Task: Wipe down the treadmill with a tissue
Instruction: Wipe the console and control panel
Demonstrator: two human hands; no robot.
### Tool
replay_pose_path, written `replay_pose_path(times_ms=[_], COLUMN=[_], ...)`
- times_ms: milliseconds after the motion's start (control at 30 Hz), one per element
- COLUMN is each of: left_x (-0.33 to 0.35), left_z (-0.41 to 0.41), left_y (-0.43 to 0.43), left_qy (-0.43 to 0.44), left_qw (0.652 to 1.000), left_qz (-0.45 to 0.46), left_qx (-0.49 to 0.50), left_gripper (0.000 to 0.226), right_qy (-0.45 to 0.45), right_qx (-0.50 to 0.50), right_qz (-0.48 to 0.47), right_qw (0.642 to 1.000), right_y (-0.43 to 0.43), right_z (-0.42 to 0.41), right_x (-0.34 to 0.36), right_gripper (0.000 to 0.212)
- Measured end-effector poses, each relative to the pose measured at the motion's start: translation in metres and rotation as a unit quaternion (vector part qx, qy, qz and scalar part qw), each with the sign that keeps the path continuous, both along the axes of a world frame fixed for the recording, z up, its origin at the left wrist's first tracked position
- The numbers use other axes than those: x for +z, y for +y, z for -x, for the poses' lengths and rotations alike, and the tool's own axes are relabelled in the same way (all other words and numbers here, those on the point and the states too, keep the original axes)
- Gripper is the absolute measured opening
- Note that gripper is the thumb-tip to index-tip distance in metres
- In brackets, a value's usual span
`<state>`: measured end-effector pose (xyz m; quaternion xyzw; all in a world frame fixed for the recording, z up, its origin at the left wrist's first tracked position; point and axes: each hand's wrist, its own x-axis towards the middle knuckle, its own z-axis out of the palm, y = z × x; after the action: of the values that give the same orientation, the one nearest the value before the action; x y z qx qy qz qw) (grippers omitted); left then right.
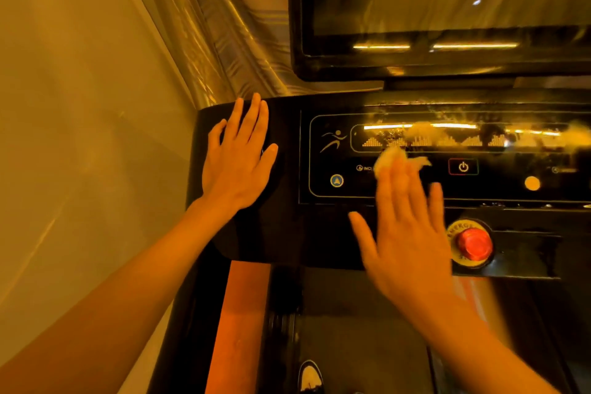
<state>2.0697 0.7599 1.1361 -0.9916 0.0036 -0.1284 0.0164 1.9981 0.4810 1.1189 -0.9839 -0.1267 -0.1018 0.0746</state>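
Right hand (406, 233) presses tissue (393, 158) — blurred, seemingly elongated sideways — on treadmill (287, 227).

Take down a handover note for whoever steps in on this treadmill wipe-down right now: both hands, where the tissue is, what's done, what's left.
Left hand: open, flat on the left end of the console.
Right hand: fingers straight, pressing the tissue onto the control panel, left of the power button; blurred, probably mid-stroke.
Done: hard to tell; the panel's lower left looks clean.
Left: the display strip shows smears and specks; then likely the emergency stop button and the screen above.
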Motion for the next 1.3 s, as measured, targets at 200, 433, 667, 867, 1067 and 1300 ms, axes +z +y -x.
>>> replay_pose_path(times_ms=[200,433,667,867,1067,1300], left_x=[0.002,0.004,0.006,0.005,0.006,0.009], left_z=[0.001,0.003,0.000,0.002,0.001,0.004], left_y=[-0.001,0.005,0.013,0.009,0.007,0.007], left_qy=[0.006,0.007,-0.001,-0.002,-0.009,-0.011], left_qw=[1.000,0.999,0.997,0.998,0.998,0.996], left_qz=[0.008,0.009,-0.013,-0.016,0.011,0.037], left_qx=[-0.008,-0.033,-0.074,-0.061,-0.063,-0.074], left_gripper=[0.075,0.073,0.076,0.078,0.078,0.078], right_qy=[-0.007,0.009,0.006,-0.005,-0.012,-0.028], right_qx=[-0.052,0.071,-0.065,0.139,0.131,0.131], right_qz=[-0.059,-0.004,-0.064,0.004,0.030,0.036], right_qw=[0.997,0.997,0.996,0.990,0.991,0.990], right_y=[0.050,0.069,0.052,0.088,0.064,0.110], right_z=[0.001,0.024,0.006,0.002,-0.015,-0.071], right_x=[0.004,-0.012,-0.001,-0.005,0.002,0.022], right_gripper=[0.072,0.066,0.073,0.068,0.067,0.065])
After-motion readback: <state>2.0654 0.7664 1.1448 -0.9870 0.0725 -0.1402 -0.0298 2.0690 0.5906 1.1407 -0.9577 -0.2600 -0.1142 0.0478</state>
